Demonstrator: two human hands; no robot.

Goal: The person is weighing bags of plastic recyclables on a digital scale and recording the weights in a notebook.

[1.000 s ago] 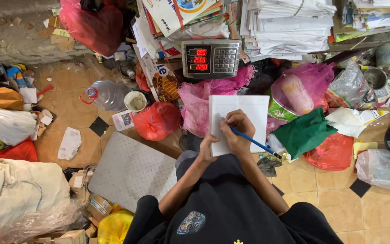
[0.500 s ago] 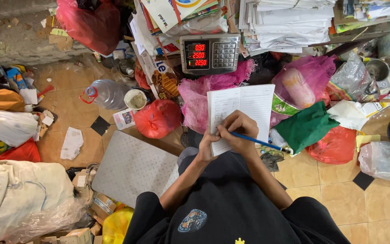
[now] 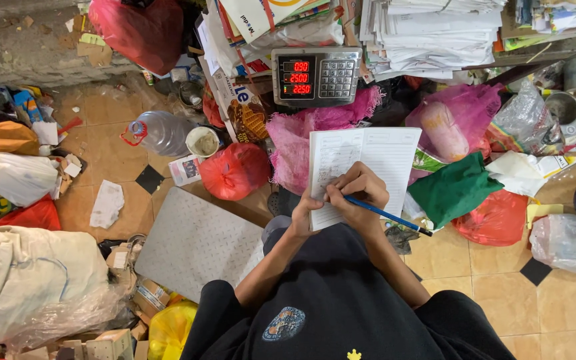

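A lined notebook [image 3: 375,157] lies open in front of me, its left page covered in handwriting. My left hand [image 3: 303,217] grips the notebook's lower left edge. My right hand [image 3: 359,193] is closed around a blue pen [image 3: 385,215] whose tip rests on the left page. Just beyond the notebook stands a grey digital scale display [image 3: 316,77] with red lit digits and a keypad.
A grey metal weighing platform [image 3: 195,243] lies on the tiled floor to my left. Red bags [image 3: 235,172], pink bags [image 3: 458,117], a green cloth [image 3: 453,190], a plastic water jug [image 3: 161,132] and stacked papers [image 3: 428,33] crowd the space around me. White sacks [image 3: 28,280] pile at lower left.
The notebook has opened from one visible page to a two-page spread. My right hand with the pen has shifted slightly down the left page.
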